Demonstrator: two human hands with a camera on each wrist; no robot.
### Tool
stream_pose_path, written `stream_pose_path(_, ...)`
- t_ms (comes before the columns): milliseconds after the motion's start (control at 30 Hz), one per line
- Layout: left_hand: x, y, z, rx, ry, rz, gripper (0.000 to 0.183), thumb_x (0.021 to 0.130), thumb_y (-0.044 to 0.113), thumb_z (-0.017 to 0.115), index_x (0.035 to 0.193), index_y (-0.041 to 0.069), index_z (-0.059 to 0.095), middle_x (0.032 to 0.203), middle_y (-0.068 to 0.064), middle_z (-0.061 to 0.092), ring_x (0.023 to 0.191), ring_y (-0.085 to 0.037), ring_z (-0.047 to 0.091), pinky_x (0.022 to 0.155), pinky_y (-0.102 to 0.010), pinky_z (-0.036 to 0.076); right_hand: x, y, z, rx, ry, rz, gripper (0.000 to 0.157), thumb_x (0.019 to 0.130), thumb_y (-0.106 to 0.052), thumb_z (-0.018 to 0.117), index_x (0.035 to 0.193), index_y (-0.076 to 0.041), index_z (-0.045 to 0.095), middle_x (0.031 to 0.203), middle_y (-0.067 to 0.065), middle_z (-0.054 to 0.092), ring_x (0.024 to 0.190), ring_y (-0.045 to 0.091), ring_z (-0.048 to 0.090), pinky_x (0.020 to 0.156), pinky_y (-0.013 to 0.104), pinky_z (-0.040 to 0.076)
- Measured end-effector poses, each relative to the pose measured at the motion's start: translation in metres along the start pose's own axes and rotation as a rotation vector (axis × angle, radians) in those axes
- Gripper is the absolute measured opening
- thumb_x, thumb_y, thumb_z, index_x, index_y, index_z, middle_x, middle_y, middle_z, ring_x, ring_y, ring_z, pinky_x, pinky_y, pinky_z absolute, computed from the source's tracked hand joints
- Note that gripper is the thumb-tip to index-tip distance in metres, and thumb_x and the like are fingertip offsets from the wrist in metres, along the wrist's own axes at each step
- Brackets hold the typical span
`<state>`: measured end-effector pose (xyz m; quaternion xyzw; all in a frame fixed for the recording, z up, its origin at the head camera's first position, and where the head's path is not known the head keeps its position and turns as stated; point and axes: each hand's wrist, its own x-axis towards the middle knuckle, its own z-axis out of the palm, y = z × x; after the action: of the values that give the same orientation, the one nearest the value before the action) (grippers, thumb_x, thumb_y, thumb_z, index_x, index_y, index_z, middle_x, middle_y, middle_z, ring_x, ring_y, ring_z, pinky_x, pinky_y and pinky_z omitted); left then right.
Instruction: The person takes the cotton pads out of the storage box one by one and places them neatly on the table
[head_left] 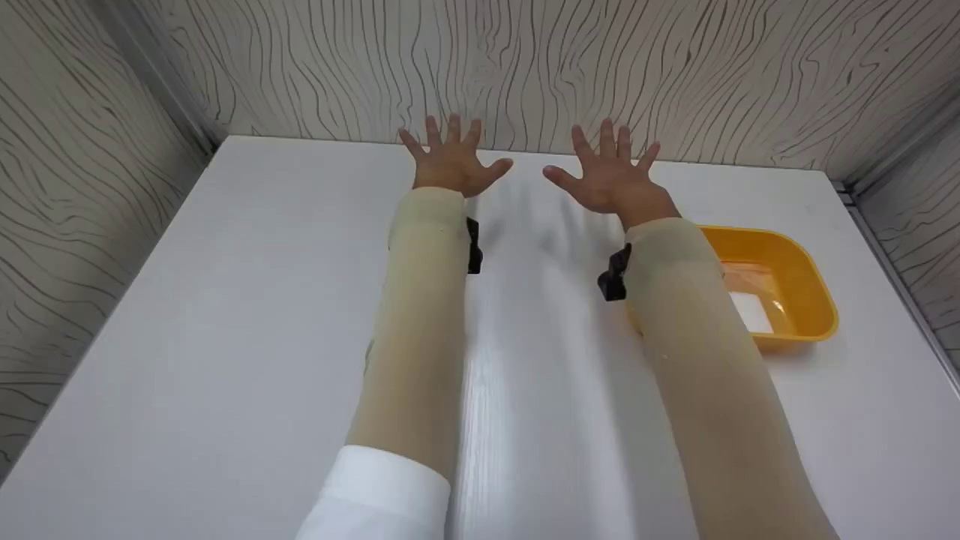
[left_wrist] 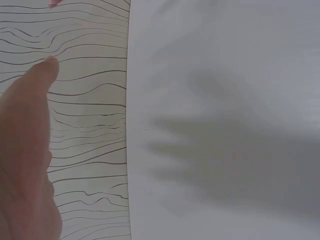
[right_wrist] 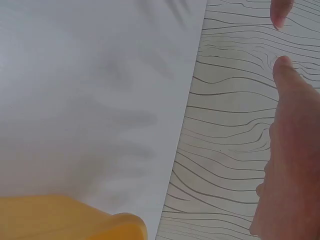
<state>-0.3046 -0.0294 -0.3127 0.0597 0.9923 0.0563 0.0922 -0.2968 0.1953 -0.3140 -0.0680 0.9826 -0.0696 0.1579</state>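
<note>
Both hands stretch out over the far part of the white table, with fingers spread and nothing held. The left hand has its thumb pointing toward the right hand, and a gap separates the two. In the left wrist view the left hand shows at the left edge, its shadow falling on the table. The right wrist view has the right hand at the right side, with another fingertip above its thumb. Nearest to the right forearm is a yellow plastic bin, partly hidden by that sleeve. A white flat piece lies inside the bin.
The white table meets a wood-grain patterned wall at its far edge. Similar panels stand at left and right, with grey metal posts in the corners. A black wrist mount sits on the left sleeve, another on the right.
</note>
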Motion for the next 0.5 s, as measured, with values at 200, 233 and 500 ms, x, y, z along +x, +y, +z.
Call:
stream_pose_path(200, 0.0, -0.005, -0.003, 0.012, -0.016, 0.001, 0.085, 0.099, 0.073, 0.026, 0.165, 0.024, 0.003, 0.171, -0.011, -0.002, 0.154, -0.041, -0.008, 0.118, -0.072, -0.004, -0.003, 0.002, -0.008, -0.036, 0.016, -0.02, 0.094, 0.095, -0.08, 0.016, 0.16, -0.023, -0.02, 0.162, 0.02, -0.033, 0.148, 0.042, -0.03, 0.108, 0.075, -0.022)
stream_pose_path(233, 0.0, -0.007, -0.004, 0.01, -0.019, 0.0, 0.085, 0.099, 0.072, 0.026, 0.165, 0.023, 0.004, 0.171, -0.011, -0.002, 0.154, -0.041, -0.009, 0.118, -0.072, -0.004, -0.004, 0.003, -0.01, -0.041, 0.018, -0.025, 0.094, 0.095, -0.08, 0.016, 0.16, -0.023, -0.02, 0.162, 0.02, -0.032, 0.148, 0.042, -0.03, 0.108, 0.075, -0.022)
stream_pose_path(500, 0.003, -0.021, -0.006, -0.042, -0.022, 0.017, 0.086, 0.1, 0.072, 0.026, 0.165, 0.021, 0.001, 0.17, -0.012, -0.004, 0.154, -0.041, -0.01, 0.117, -0.072, -0.007, -0.01, 0.013, -0.016, -0.054, 0.05, -0.057, 0.092, 0.098, -0.076, 0.022, 0.161, -0.022, -0.018, 0.163, 0.019, -0.03, 0.148, 0.043, -0.027, 0.107, 0.072, -0.025)
